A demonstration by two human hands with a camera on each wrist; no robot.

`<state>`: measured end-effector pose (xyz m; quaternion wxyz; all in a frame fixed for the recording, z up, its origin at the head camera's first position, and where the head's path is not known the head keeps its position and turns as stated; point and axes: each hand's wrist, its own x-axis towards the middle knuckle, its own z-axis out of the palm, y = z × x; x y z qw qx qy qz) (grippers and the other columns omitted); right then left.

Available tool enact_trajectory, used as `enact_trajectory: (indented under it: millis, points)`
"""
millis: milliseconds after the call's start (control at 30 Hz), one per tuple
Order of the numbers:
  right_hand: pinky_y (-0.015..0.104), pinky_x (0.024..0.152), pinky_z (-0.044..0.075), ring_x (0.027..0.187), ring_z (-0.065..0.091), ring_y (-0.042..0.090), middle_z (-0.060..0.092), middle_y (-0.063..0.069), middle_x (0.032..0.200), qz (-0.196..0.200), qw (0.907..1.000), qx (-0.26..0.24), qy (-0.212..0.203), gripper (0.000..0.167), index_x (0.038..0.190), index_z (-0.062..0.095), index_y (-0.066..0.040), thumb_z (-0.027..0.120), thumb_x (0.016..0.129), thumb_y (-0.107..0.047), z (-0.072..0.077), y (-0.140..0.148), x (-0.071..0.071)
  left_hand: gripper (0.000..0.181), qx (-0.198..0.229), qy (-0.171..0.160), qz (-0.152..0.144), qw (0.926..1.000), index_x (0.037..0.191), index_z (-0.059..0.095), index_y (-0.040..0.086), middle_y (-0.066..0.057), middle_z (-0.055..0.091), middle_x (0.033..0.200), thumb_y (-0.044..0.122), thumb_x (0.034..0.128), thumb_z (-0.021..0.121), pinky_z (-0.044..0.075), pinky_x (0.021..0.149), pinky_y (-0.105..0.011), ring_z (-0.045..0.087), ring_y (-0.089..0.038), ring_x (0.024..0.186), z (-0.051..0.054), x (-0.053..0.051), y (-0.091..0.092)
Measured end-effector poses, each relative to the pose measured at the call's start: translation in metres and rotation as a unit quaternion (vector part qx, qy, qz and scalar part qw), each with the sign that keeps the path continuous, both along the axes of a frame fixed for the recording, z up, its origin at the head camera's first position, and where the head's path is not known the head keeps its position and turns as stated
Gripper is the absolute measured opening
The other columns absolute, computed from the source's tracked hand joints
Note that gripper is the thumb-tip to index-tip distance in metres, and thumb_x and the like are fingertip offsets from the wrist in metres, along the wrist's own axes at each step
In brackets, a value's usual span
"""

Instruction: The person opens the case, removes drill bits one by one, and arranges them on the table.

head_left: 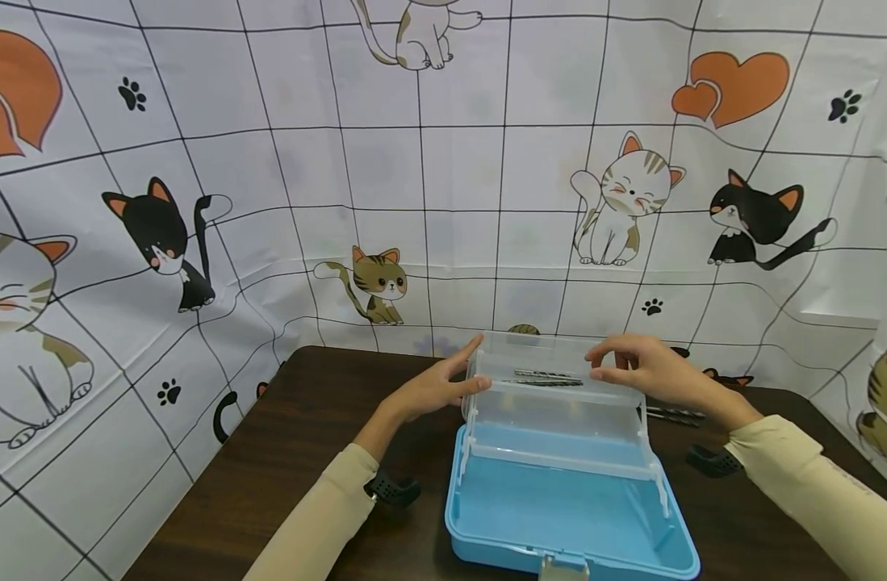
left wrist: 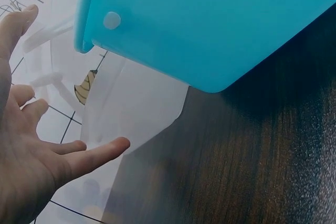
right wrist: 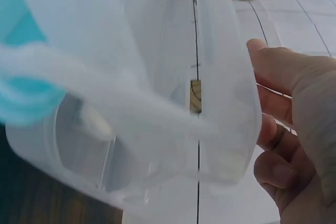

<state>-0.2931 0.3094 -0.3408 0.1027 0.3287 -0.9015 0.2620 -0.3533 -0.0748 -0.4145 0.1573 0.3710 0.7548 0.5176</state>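
A blue box (head_left: 559, 504) stands open, its clear tiered tray (head_left: 559, 411) raised at the back. Several metal bits (head_left: 548, 378) lie in the upper tier. My left hand (head_left: 436, 387) is at that tier's left side, fingers spread; the left wrist view shows the hand (left wrist: 47, 156) beside the clear plastic (left wrist: 142, 98) and the blue wall (left wrist: 210, 24). Over the tier's right part is my right hand (head_left: 646, 367), fingers loosely bent. In the right wrist view the hand (right wrist: 310, 124) is against or close beside the clear edge (right wrist: 231, 103); contact is unclear.
More metal bits (head_left: 674, 415) lie to the right of the tray, behind the box. The dark wooden table (head_left: 232, 492) extends to both sides. A white grid-patterned sheet with cats (head_left: 458, 177) hangs behind it. A latch (head_left: 562, 569) is at the box front.
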Motion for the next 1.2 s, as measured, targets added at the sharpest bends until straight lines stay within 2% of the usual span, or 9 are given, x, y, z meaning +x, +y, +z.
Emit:
enact_trajectory:
  millis: [200, 333, 533, 767, 933, 1033, 1200]
  points:
    - [0.026, 0.051, 0.041, 0.062, 0.048, 0.009, 0.071, -0.006, 0.1, 0.046, 0.9986, 0.025, 0.002, 0.024, 0.119, 0.074, -0.011, 0.074, 0.096, -0.016, 0.001, -0.011, 0.0, 0.087, -0.004, 0.003, -0.001, 1.0, 0.163, 0.006, 0.044, 0.0, 0.007, 0.169, 0.058, 0.0974, 0.061, 0.052, 0.096, -0.046, 0.025, -0.036, 0.148, 0.001, 0.0, 0.002]
    - [0.025, 0.053, 0.044, 0.065, 0.05, 0.007, 0.072, -0.003, 0.106, 0.075, 0.9967, 0.026, 0.019, 0.02, 0.114, 0.076, -0.012, 0.076, 0.094, -0.012, -0.001, -0.017, 0.0, 0.085, -0.007, 0.002, -0.002, 1.0, 0.161, 0.006, 0.048, 0.002, 0.006, 0.169, 0.059, 0.0973, 0.061, 0.052, 0.096, -0.045, 0.023, -0.033, 0.149, 0.002, 0.0, 0.003]
    - [0.025, 0.054, 0.046, 0.069, 0.053, 0.007, 0.072, -0.003, 0.105, 0.089, 0.9952, 0.032, 0.025, 0.016, 0.108, 0.077, -0.013, 0.077, 0.093, -0.009, -0.001, -0.022, -0.003, 0.084, -0.006, 0.002, 0.0, 1.0, 0.159, 0.007, 0.052, 0.003, 0.006, 0.169, 0.06, 0.0963, 0.062, 0.051, 0.097, -0.049, 0.023, -0.033, 0.149, 0.001, 0.0, 0.003]
    - [0.028, 0.061, 0.053, 0.085, 0.064, 0.01, 0.07, -0.002, 0.104, 0.118, 0.9906, 0.053, 0.045, 0.02, 0.103, 0.078, -0.016, 0.077, 0.09, 0.0, 0.0, -0.022, -0.005, 0.084, -0.009, 0.003, 0.005, 0.9999, 0.16, 0.007, 0.051, -0.001, 0.007, 0.169, 0.06, 0.0963, 0.062, 0.05, 0.097, -0.05, 0.03, -0.036, 0.146, 0.004, 0.001, 0.002]
    - [0.028, 0.063, 0.054, 0.088, 0.067, 0.012, 0.07, 0.001, 0.105, 0.133, 0.9892, 0.046, 0.043, 0.02, 0.107, 0.078, -0.01, 0.075, 0.091, 0.001, -0.001, -0.025, -0.006, 0.086, -0.008, 0.003, 0.004, 1.0, 0.162, 0.006, 0.046, -0.002, 0.008, 0.169, 0.062, 0.0963, 0.06, 0.051, 0.097, -0.05, 0.03, -0.038, 0.145, 0.003, 0.0, 0.0]
    - [0.028, 0.061, 0.054, 0.087, 0.066, 0.012, 0.07, 0.002, 0.106, 0.144, 0.9877, 0.044, 0.045, 0.021, 0.109, 0.077, -0.008, 0.075, 0.091, 0.002, -0.002, -0.028, -0.008, 0.089, -0.007, 0.005, 0.004, 1.0, 0.164, 0.006, 0.041, -0.002, 0.008, 0.169, 0.063, 0.0959, 0.06, 0.05, 0.097, -0.052, 0.036, -0.04, 0.142, 0.002, 0.0, 0.0]
    - [0.027, 0.061, 0.053, 0.085, 0.065, 0.011, 0.07, 0.0, 0.105, 0.149, 0.9865, 0.048, 0.047, 0.023, 0.107, 0.078, -0.011, 0.075, 0.09, 0.004, -0.001, -0.033, -0.009, 0.086, -0.01, 0.01, 0.011, 0.9998, 0.161, 0.007, 0.048, 0.0, 0.009, 0.169, 0.064, 0.0954, 0.06, 0.049, 0.098, -0.052, 0.039, -0.039, 0.14, -0.001, -0.001, -0.002]
